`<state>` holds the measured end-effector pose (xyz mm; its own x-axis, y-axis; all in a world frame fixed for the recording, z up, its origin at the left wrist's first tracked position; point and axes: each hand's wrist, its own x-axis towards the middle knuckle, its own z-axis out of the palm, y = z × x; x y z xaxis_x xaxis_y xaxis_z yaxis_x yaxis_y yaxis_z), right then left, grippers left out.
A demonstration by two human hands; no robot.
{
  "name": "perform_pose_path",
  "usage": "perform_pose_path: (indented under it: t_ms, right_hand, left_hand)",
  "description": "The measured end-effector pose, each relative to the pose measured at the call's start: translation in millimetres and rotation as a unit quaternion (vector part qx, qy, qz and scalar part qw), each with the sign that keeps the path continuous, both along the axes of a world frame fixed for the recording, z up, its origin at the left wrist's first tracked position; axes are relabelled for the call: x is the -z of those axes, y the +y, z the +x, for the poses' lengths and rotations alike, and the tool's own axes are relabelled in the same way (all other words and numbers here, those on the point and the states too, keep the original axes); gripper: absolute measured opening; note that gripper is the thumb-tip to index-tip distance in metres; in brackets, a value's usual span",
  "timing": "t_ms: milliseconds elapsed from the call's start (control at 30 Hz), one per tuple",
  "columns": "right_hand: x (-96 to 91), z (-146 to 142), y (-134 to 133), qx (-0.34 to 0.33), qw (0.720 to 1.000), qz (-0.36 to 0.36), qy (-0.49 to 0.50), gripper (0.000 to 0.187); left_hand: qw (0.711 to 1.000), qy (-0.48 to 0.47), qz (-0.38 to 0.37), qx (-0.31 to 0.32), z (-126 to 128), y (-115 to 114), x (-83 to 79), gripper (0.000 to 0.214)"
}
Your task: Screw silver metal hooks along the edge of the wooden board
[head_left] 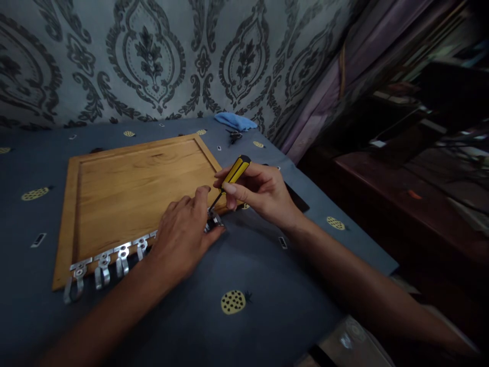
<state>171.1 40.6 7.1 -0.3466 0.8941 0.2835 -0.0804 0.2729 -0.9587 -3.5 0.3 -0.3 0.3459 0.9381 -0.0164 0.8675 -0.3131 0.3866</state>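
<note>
My right hand [263, 191] grips a yellow-and-black screwdriver [237, 169] by its handle, between thumb and fingers. The shaft slants down to the left, its tip at a silver metal hook [214, 219] on the near edge of a framed wooden board [145, 188]. My left hand [181, 234] lies across that edge, thumb below the same hook and index finger above, steadying it. Left of this hand, several more double metal hooks [123, 257] line the edge with screws in their plates. My left hand covers part of the row.
The board lies on a dark blue cloth [183, 316] with yellow pineapple prints. Behind it are a blue rag [236, 121] and a small dark object [234, 136]. A flat black item [297, 198] lies beyond my right wrist. A dark red surface [412, 204] stands at right.
</note>
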Motion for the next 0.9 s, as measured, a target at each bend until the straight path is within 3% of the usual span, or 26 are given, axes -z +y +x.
perform_pose_path:
  t_ms: [200,633,900]
  right_hand:
    - [5.6,-3.9,1.5,0.033,0.999,0.018,0.015,0.033]
    - [-1.3,1.2,2.2,-0.003,0.999,0.038,-0.003,0.036]
    - [3.5,0.0,2.1,0.025,0.999,0.044,0.013,0.032]
  left_hand:
    - [1.0,-0.004,0.013,-0.003,0.0,-0.1,1.7,0.062]
    - [1.0,-0.005,0.012,0.0,-1.1,-0.8,2.3,0.06]
    - [1.0,-0.004,0.013,-0.002,0.9,0.3,2.1,0.06]
